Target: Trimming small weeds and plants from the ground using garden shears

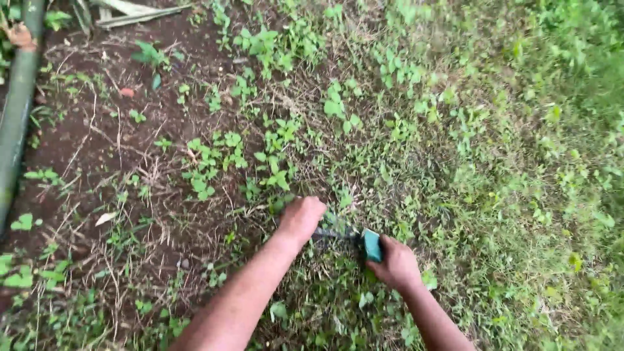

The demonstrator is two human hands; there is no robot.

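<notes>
View: one head camera, looking steeply down from above.
Facing: forward over both forearms onto weedy ground (455,162).
Nearness: left hand (300,218) and right hand (396,265) low in frame, close.
Far of the hands: bare soil (97,143), green pipe (16,110).

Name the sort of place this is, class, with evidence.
Probably a garden or field plot outdoors: low green weeds cover bare brown soil, a bamboo pole lies alongside, and hands work a green-handled tool.
</notes>
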